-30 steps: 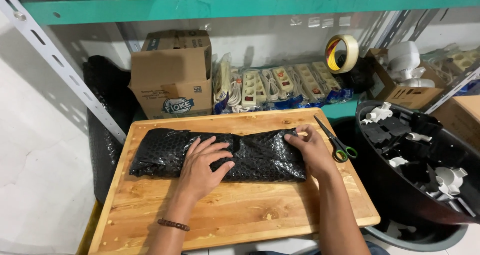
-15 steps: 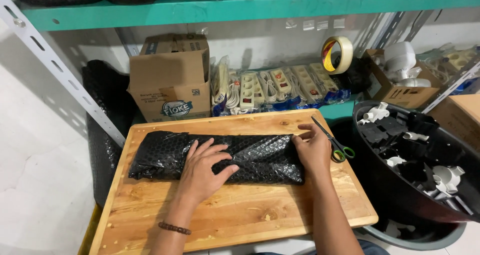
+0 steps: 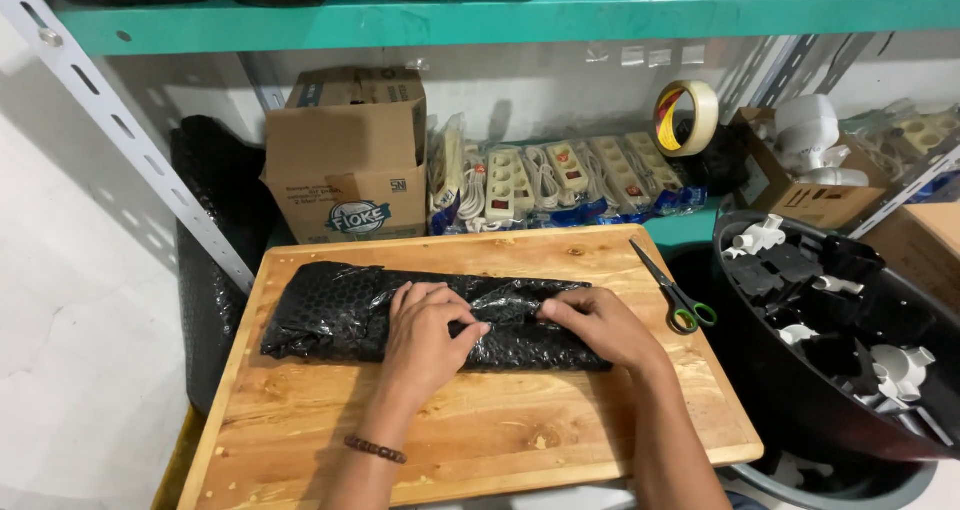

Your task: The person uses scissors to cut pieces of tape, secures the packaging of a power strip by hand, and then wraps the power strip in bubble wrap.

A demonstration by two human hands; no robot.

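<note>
— Where does the bundle sit?
— The black bubble-wrap bundle lies on the wooden board, long axis running left to right.
— And the hands?
— Left hand and right hand both press on its right half, fingers pinching the wrap at its middle seam, equally near.

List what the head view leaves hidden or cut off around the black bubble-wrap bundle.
- What is inside the black bubble-wrap bundle: the wrap covers it.
- Bundle's middle: hidden under the left hand and right hand.
- Black round tub: cut off by the right edge.
</note>
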